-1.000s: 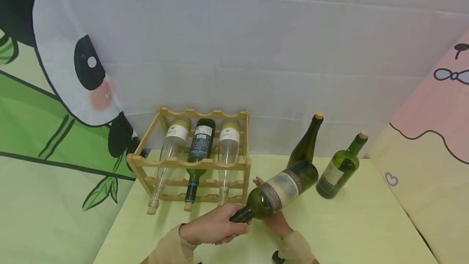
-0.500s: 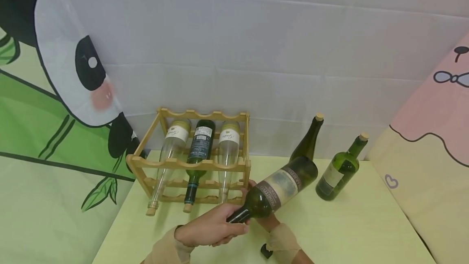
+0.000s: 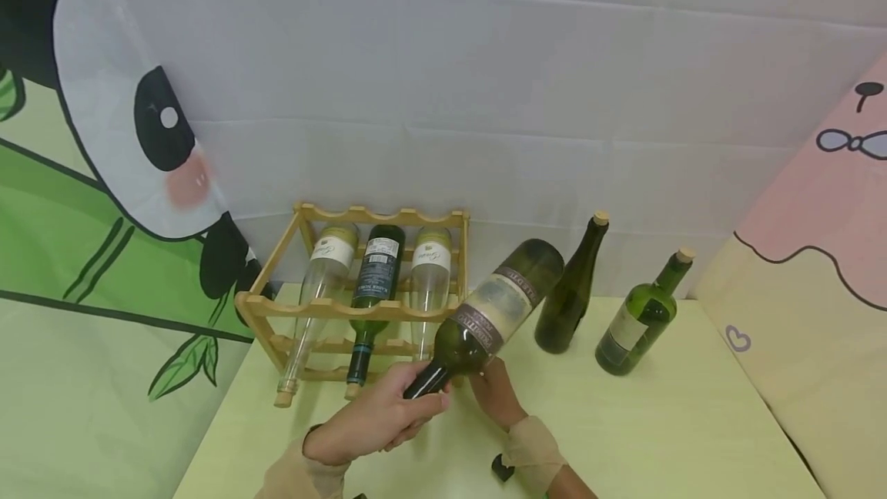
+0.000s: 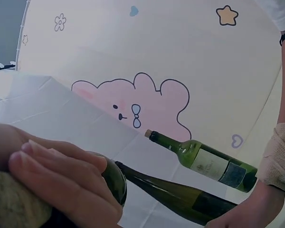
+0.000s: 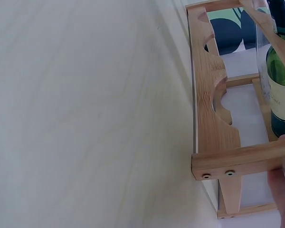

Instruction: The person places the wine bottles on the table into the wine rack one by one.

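In the head view my left hand (image 3: 381,414) grips the dark neck of a green wine bottle (image 3: 495,310), tilted with its base up to the right. The left wrist view shows the fingers (image 4: 66,175) curled in front, hiding most of that bottle. A wooden wine rack (image 3: 356,310) holds two clear bottles and a green one (image 3: 377,276), necks toward me. My right hand (image 3: 495,395) is at the rack's right front, partly behind the held bottle. In the right wrist view its fingers (image 5: 281,190) lie on both sides of a rack bar (image 5: 247,159).
Two green corked bottles stand upright on the pale table (image 3: 658,437) to the right: a slim one (image 3: 571,291) and a labelled one (image 3: 637,326). A white cloth wall (image 3: 485,98) closes off the back. A small black object (image 3: 502,468) shows beside the right wrist.
The held bottle has moved left toward the rack and its base has risen, uncovering more of the slim bottle. My right hand has moved left to the rack.
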Demonstrator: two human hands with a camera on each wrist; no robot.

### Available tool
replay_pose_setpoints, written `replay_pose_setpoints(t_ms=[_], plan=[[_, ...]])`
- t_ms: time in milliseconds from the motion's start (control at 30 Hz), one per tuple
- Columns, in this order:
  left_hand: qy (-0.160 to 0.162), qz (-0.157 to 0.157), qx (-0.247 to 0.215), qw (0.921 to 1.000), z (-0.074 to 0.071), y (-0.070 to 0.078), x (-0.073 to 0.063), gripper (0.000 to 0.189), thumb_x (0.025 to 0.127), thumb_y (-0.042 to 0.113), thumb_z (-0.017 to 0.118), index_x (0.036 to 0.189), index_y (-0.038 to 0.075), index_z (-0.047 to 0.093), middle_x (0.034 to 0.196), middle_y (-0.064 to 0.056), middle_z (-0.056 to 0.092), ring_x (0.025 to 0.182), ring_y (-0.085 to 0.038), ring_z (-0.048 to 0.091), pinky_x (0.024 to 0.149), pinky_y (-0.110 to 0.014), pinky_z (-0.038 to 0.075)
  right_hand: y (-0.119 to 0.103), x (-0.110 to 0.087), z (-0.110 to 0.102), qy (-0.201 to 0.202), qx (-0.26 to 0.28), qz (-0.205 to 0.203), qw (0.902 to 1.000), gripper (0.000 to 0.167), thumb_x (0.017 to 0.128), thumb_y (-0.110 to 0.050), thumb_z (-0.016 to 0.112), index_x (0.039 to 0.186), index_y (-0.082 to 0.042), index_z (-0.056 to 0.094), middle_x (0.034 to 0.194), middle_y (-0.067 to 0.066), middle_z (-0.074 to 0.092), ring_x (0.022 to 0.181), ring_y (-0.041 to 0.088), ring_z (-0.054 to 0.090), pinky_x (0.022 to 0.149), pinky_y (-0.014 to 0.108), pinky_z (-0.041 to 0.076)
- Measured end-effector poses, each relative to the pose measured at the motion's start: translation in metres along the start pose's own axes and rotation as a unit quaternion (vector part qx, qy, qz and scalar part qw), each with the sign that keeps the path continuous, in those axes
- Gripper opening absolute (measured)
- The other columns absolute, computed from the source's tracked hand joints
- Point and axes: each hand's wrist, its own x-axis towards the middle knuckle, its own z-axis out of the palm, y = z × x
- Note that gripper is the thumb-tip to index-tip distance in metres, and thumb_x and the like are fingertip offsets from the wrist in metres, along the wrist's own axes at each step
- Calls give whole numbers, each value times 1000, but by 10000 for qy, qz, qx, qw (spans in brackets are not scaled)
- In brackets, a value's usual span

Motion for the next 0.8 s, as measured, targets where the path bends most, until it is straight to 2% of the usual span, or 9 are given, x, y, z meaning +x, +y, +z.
replay_pose_setpoints(t_ms=[67, 133, 200, 300, 500, 667, 800], plan=[[204, 67, 23, 9998, -2, 3, -2, 27, 111, 24, 62, 117, -2, 57, 60, 4, 42, 42, -6, 34, 40, -22, 31, 0, 3, 1, 42, 269, -185, 9995, 25, 106, 6, 58, 126, 0, 70, 122, 16, 76, 113, 34, 73, 98, 47, 60], [392, 113, 4, 9992, -4, 5, -3, 28, 111, 24, 62, 119, -3, 56, 59, 4, 42, 42, -6, 34, 40, -22, 32, 1, 4, 1, 18, 492, -273, 9984, 30, 108, 2, 59, 137, -2, 66, 128, 14, 74, 118, 33, 72, 101, 46, 59], [590, 122, 20, 9982, -6, 6, -4, 28, 111, 24, 61, 120, -3, 56, 59, 4, 43, 41, -6, 35, 40, -22, 32, 2, 5, 1, -10, 617, -302, 9976, 32, 110, -3, 59, 141, -5, 63, 129, 14, 74, 118, 30, 72, 102, 45, 59], [866, 131, 22, 9962, -9, 6, -6, 28, 111, 24, 61, 120, -3, 56, 59, 3, 43, 42, -7, 35, 40, -22, 33, 3, 6, 2, -43, 647, -346, 9973, 29, 111, -8, 59, 139, -9, 64, 127, 12, 75, 115, 27, 74, 102, 46, 59], [1321, 207, -7, 9910, -10, 5, -9, 29, 110, 23, 62, 117, -4, 57, 57, 2, 42, 41, -8, 36, 40, -23, 33, 2, 8, 3, -6, 683, -229, 9974, 26, 112, -10, 58, 136, -3, 65, 128, 12, 74, 115, 29, 74, 104, 48, 57], [1557, 234, -205, 9873, -7, 2, -10, 33, 110, 24, 63, 118, -7, 55, 56, 2, 42, 41, -8, 37, 40, -22, 33, 0, 6, 3, 8, 757, -12, 9971, 25, 112, -13, 59, 135, -7, 67, 127, 7, 75, 117, 26, 74, 106, 45, 56], [1746, 229, -307, 9839, -3, -2, -12, 36, 109, 23, 64, 120, -9, 53, 56, 2, 43, 40, -8, 38, 40, -21, 34, 0, 4, 4, 42, 815, -4, 9967, 24, 111, -13, 61, 134, -11, 68, 126, 7, 76, 115, 26, 74, 105, 45, 57]])
